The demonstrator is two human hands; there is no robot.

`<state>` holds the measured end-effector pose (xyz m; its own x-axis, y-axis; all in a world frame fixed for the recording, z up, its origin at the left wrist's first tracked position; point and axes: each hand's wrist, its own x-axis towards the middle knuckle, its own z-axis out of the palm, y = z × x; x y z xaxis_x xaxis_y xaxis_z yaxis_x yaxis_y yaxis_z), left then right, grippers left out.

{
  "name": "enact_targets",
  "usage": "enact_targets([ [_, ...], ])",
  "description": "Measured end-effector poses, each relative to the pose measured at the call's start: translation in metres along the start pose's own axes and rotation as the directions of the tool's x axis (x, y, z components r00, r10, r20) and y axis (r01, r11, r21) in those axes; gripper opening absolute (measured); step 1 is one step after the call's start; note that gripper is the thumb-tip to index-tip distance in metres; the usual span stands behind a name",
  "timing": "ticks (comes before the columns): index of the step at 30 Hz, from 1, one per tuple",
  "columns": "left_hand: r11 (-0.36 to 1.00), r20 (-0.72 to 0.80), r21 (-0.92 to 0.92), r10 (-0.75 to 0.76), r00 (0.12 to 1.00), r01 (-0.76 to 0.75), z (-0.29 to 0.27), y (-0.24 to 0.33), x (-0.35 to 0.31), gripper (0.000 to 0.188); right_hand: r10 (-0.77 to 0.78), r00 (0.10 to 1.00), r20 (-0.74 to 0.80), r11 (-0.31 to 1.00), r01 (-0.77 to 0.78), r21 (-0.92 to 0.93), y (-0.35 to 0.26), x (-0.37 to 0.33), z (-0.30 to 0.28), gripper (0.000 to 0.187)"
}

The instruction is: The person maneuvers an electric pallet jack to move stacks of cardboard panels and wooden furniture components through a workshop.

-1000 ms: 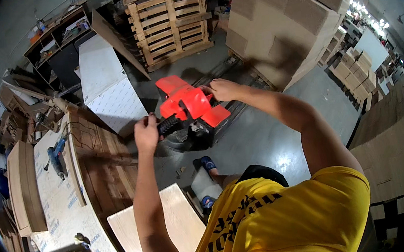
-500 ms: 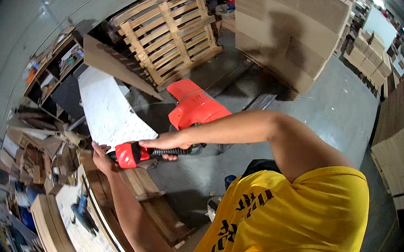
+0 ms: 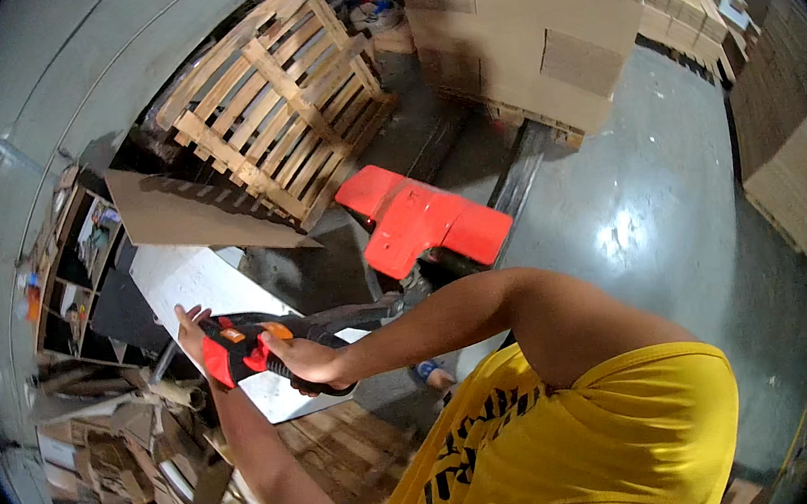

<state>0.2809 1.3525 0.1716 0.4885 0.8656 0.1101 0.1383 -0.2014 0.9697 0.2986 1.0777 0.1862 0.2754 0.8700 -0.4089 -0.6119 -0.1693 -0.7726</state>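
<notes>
A red-bodied electric pallet jack [image 3: 420,220] stands on the floor in front of me. Its black and red tiller handle [image 3: 243,337] reaches back to my hands, with orange buttons on the head. My right hand [image 3: 306,359] is closed round the handle's black grip, thumb near an orange button. Against the far left end of the handle head lies my left hand [image 3: 192,333], its fingers stretched upward and not wrapped round it. Dark forks [image 3: 523,172] run from the red body toward a pallet stacked with brown boards [image 3: 517,26].
A wooden pallet [image 3: 276,116] leans against the wall, beside a brown sheet [image 3: 197,212]. A white panel [image 3: 190,278] lies left of the handle. Shelving [image 3: 74,277] and cardboard scraps [image 3: 159,433] fill the left side. Another brown stack [image 3: 791,124] stands at right.
My view has turned, and the surroundings have shifted. The handle head is lower and tilted differently, its buttons now showing. My right hand has gone from stretched along the handle to wrapped round its grip.
</notes>
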Motion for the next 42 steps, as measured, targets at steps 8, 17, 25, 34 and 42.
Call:
enact_targets([
  [8,0.993,0.401,-0.052,0.122,0.908,-0.110,0.103,0.008,0.132,0.063,-0.158,0.937,-0.313,0.975,0.197,0.099,-0.043,0.085,0.006,0.073],
  [17,0.975,0.575,0.058,0.143,0.806,-0.214,0.245,0.017,0.184,0.068,-0.312,0.828,-0.466,0.944,0.324,-0.056,-0.097,0.087,-0.058,0.067],
  [25,0.956,0.582,0.064,0.196,0.789,-0.285,0.283,0.016,0.134,0.063,-0.343,0.711,-0.614,0.902,0.066,-0.427,-0.103,0.000,-0.123,0.077],
  [34,0.714,0.513,-0.373,0.691,0.510,-0.592,0.263,-0.019,-0.001,0.036,-0.362,0.678,-0.639,0.621,-0.336,-0.708,-0.066,-0.129,-0.189,0.074],
  [42,0.718,0.537,-0.338,0.678,0.501,-0.609,0.237,-0.055,-0.028,0.032,-0.459,0.734,-0.500,0.543,-0.214,-0.812,-0.015,-0.133,-0.182,0.060],
])
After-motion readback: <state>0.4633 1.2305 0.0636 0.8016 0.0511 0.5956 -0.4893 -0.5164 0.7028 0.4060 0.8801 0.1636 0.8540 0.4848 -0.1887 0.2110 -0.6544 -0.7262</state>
